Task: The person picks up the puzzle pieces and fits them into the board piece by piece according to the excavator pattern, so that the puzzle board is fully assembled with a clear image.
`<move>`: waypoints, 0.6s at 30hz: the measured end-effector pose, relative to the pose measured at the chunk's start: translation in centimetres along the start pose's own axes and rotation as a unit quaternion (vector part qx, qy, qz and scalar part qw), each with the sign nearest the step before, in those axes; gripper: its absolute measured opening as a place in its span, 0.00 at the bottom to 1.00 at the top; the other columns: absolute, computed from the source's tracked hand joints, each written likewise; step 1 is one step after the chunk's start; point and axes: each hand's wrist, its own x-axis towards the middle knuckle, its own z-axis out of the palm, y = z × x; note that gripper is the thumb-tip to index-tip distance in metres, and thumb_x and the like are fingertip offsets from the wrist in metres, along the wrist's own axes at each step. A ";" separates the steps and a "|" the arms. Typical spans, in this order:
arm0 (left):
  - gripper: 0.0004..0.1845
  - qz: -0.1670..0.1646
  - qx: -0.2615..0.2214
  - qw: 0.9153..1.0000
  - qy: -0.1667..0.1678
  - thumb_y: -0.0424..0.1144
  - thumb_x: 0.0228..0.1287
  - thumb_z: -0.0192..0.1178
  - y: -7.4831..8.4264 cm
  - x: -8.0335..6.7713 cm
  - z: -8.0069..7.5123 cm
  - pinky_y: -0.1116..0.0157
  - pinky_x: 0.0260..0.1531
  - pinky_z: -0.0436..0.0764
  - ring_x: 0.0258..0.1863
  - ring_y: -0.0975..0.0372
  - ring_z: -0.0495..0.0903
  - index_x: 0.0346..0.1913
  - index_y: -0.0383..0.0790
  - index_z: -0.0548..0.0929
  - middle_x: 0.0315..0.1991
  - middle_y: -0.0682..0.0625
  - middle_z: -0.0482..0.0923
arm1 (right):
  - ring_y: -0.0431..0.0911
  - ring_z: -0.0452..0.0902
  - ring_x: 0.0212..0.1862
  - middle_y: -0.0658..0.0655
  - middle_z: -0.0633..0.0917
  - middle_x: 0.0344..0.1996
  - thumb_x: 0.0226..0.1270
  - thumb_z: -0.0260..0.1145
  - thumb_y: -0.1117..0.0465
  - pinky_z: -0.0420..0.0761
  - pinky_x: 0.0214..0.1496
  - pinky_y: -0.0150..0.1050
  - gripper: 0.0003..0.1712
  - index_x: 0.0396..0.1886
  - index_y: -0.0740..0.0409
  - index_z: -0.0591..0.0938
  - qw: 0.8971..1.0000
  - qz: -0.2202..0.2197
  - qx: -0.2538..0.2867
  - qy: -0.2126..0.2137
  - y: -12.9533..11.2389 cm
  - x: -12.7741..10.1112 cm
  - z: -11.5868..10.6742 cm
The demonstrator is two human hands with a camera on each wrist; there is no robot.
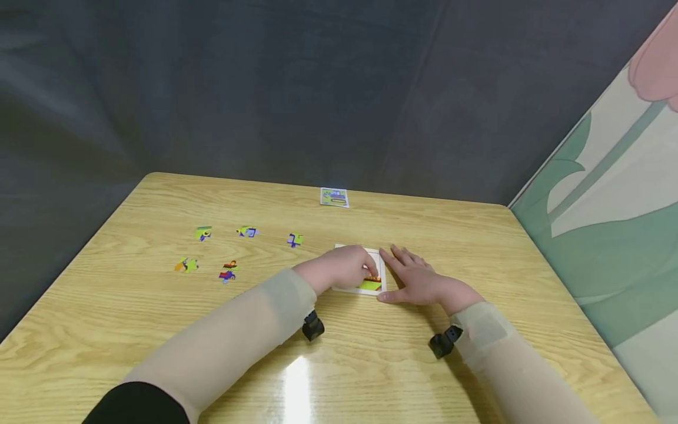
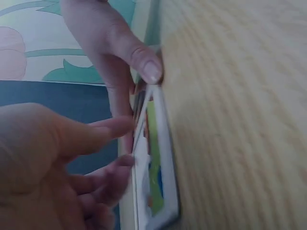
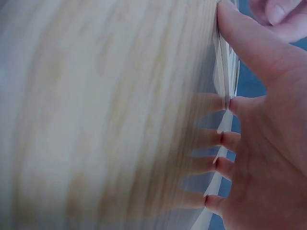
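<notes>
A small white-framed puzzle tray (image 1: 384, 281) lies flat on the table, with a green and brown picture part (image 1: 372, 284) fitted along its bottom. My left hand (image 1: 346, 266) is over the tray, fingers bent downward. In the left wrist view, the thumb (image 2: 112, 128) and forefinger of that hand are apart at the tray's surface, with nothing visible between them. My right hand (image 1: 418, 280) rests spread at the tray's right side, its thumb at the near right corner. In the right wrist view, its fingertips (image 3: 229, 143) touch down along the tray's edge.
Several loose puzzle pieces lie to the left, among them a red and blue piece (image 1: 228, 272) and a blue and green piece (image 1: 295, 239). A picture card (image 1: 334, 197) sits at the table's back edge. A dark curtain (image 1: 296, 88) hangs behind; a flowered panel (image 1: 609, 224) stands right.
</notes>
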 end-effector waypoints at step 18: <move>0.14 -0.067 -0.058 0.991 0.098 0.30 0.69 0.57 -7.6 -11.0 -5.7 0.57 0.41 0.75 0.40 0.56 0.77 0.50 0.44 0.87 0.46 0.50 0.79 | 0.68 0.35 0.75 0.65 0.41 0.78 0.61 0.61 0.28 0.42 0.69 0.68 0.61 0.80 0.51 0.44 1.000 -0.002 -0.003 -0.002 -0.4 0.8 -0.3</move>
